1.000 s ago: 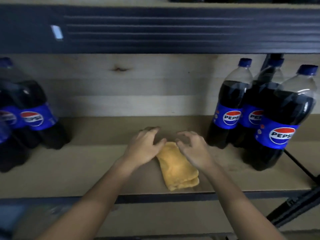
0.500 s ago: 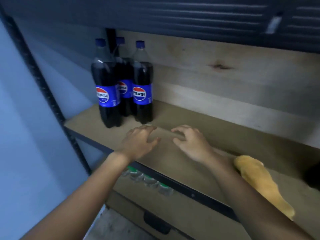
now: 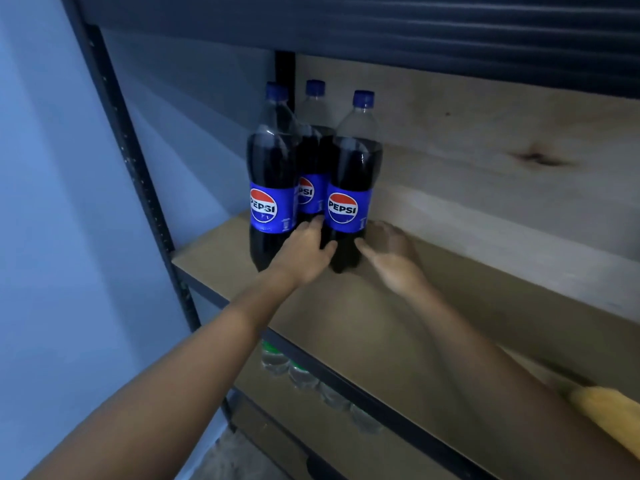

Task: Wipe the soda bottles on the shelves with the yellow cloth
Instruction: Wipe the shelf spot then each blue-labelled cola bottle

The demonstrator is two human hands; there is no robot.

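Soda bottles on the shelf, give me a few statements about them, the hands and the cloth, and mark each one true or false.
1. Three soda bottles stand grouped at the shelf's left end. True.
2. The bottle caps are red. False: they are blue.
3. The left hand and right hand are on either side of the front right bottle's base. True.
4. The right hand holds the yellow cloth. False: the cloth lies on the shelf by the right forearm, far from both hands.
5. One bottle lies on its side. False: all three stand upright.
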